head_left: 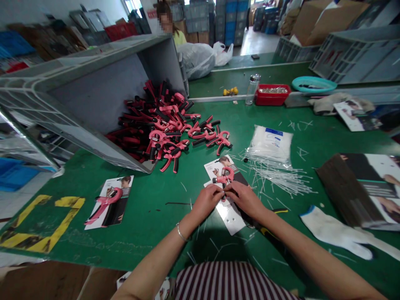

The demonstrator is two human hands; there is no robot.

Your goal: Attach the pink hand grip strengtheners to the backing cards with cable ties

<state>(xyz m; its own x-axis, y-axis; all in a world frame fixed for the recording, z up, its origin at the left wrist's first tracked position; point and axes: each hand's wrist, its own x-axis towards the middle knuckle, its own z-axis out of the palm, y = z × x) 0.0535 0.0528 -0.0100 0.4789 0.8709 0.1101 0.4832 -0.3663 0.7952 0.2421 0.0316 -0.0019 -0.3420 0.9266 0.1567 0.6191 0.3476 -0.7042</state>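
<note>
My left hand [206, 200] and my right hand [245, 200] meet in front of me, fingers closed in a pinch over a red and black hand grip strengthener [228, 175]. That strengthener lies on a printed backing card [233, 221], its handles partly covered by my fingers. What the fingertips pinch is too small to make out. To the right of my hands are loose white cable ties [281, 179] and a clear bag of ties [268, 143]. At the left, another strengthener [106, 202] rests on its own card [123, 208].
A grey crate [93, 93] lies on its side, strengtheners [165, 121] spilling out. Stacked cards [359, 187], a white glove [337, 235] and yellow-handled cutters [268, 233] are at the right. Behind stand a red tray [271, 98] and a glass bottle [251, 89]. A person [178, 37] is beyond.
</note>
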